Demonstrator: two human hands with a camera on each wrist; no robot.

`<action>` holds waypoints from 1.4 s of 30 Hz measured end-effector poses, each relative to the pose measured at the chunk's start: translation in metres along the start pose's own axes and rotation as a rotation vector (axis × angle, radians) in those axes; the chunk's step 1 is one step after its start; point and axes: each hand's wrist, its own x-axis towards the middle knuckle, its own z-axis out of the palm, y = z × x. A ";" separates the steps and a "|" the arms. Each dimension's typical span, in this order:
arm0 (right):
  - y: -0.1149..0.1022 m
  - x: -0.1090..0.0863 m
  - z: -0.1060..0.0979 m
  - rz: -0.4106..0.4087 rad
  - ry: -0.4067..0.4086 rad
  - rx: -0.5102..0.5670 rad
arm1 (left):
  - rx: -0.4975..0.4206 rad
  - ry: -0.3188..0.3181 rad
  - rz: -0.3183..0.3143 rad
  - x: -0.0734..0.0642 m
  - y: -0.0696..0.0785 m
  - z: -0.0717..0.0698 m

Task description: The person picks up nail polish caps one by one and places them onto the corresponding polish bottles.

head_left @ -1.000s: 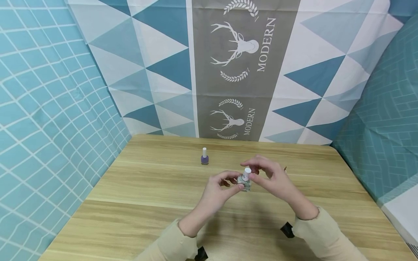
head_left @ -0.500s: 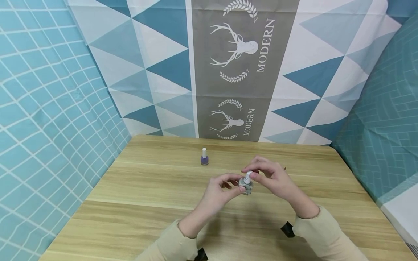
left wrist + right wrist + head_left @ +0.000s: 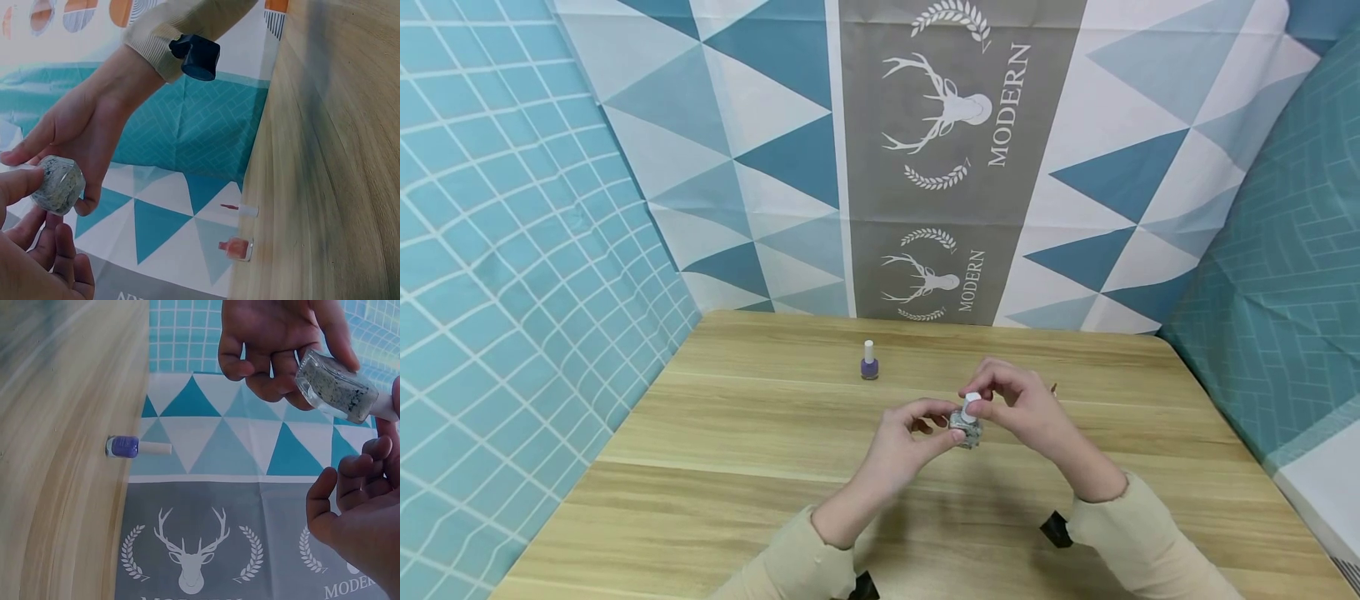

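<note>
A nail polish bottle with white, dark-speckled polish [image 3: 966, 432] is held above the table, slightly tilted. My left hand [image 3: 904, 437] grips its glass body between thumb and fingers. My right hand [image 3: 1022, 410] pinches its white cap [image 3: 972, 407] between thumb and fingers. In the right wrist view the cap [image 3: 385, 407] sits against the bottle's neck. A purple nail polish bottle [image 3: 869, 367] with a white cap stands upright farther back. The left wrist view also has a pinkish-red polish bottle [image 3: 237, 248], with a separate white brush cap [image 3: 247, 210] beside it.
The wooden table [image 3: 715, 433] runs back to a patterned cloth [image 3: 775, 167]. Blue tile-pattern cloths hang at the left and right. In the head view my right hand mostly hides the pinkish-red bottle. Black wrist devices [image 3: 1057, 529] sit at my cuffs.
The speckled bottle has come down slightly and shifted a little right. My right fingers have moved around the white cap, which now faces a different way. The purple bottle stays put.
</note>
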 end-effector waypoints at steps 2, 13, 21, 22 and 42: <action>0.000 0.000 0.001 0.018 0.009 0.004 | 0.005 0.004 -0.001 0.000 -0.001 0.000; 0.002 0.002 0.003 -0.003 0.016 0.054 | 0.011 0.005 0.007 0.000 0.002 0.000; 0.001 -0.001 0.000 -0.008 -0.046 0.024 | 0.008 0.014 0.001 0.005 -0.017 0.001; 0.001 -0.001 -0.001 -0.020 -0.065 0.020 | 0.009 0.017 -0.001 0.006 -0.021 0.001; 0.002 -0.001 -0.004 -0.145 -0.144 0.030 | 0.011 -0.008 -0.013 0.000 -0.003 -0.002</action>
